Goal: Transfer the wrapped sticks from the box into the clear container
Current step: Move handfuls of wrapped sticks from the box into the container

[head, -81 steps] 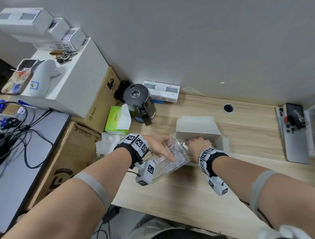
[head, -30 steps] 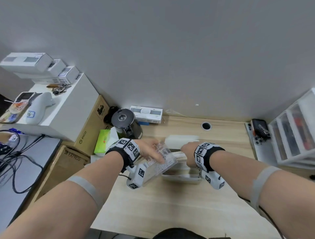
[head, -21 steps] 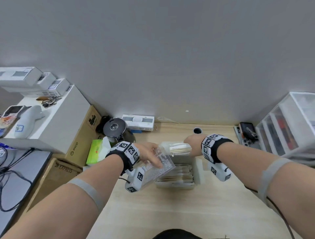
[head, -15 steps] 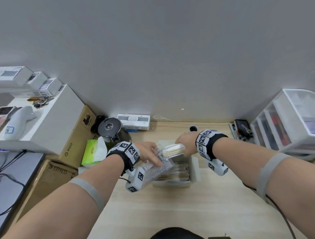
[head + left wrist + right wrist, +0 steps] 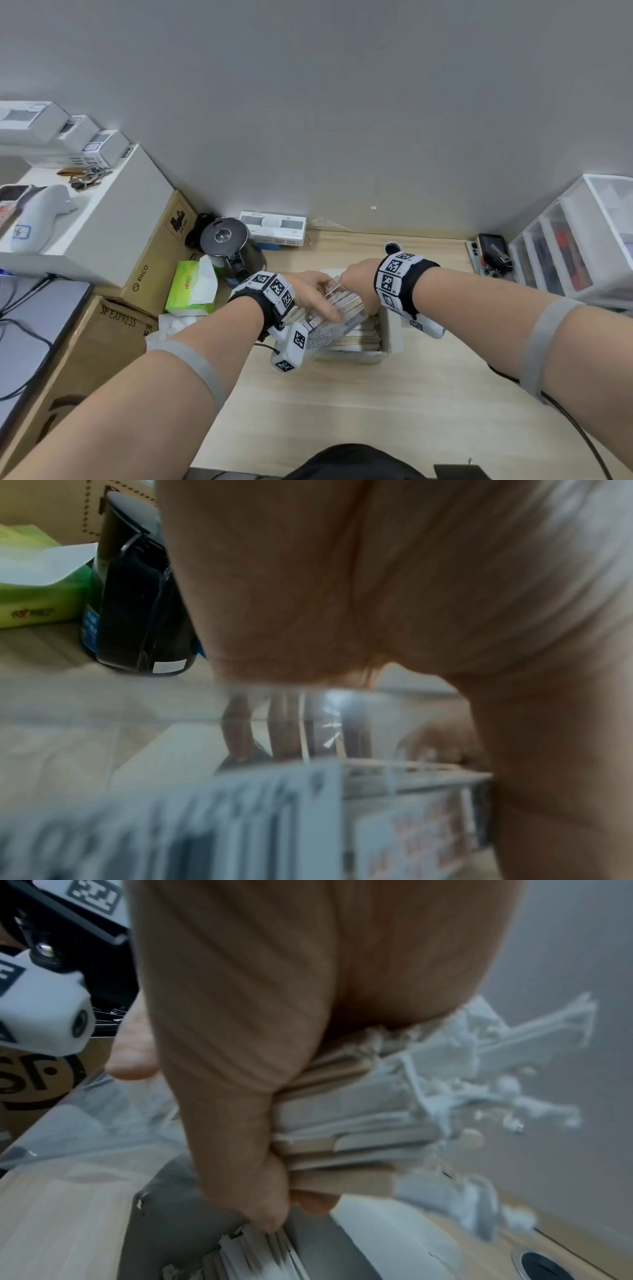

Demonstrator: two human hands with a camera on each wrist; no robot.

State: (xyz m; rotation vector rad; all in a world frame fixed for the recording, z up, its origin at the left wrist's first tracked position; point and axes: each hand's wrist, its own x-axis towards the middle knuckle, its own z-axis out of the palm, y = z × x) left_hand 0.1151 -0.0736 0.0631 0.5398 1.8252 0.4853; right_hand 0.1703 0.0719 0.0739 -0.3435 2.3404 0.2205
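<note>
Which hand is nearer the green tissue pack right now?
Left. The left hand grips the clear container just right of the tissue pack; the right hand, gripping a bundle of sticks, is farther right, beyond the container.

From our seat at six o'clock, the box [image 5: 383, 337] sat at the middle of the desk [image 5: 359, 404], more sticks lying inside it. Our left hand [image 5: 310, 291] held the clear container [image 5: 337, 317] tilted above the box's nine o'clock edge, and our right hand [image 5: 358, 279], at the container's one o'clock, gripped a bundle of wrapped sticks [image 5: 359, 1123] at its mouth. At ten o'clock stood the kettle [image 5: 231, 248], with the tissue pack [image 5: 191, 286] just to its left and a flat carton [image 5: 274, 228] behind it against the wall. The cable hole [image 5: 392, 247] lay at twelve o'clock. The drawer unit [image 5: 579, 240] stood at two o'clock, phones [image 5: 488, 253] just left of it.
</note>
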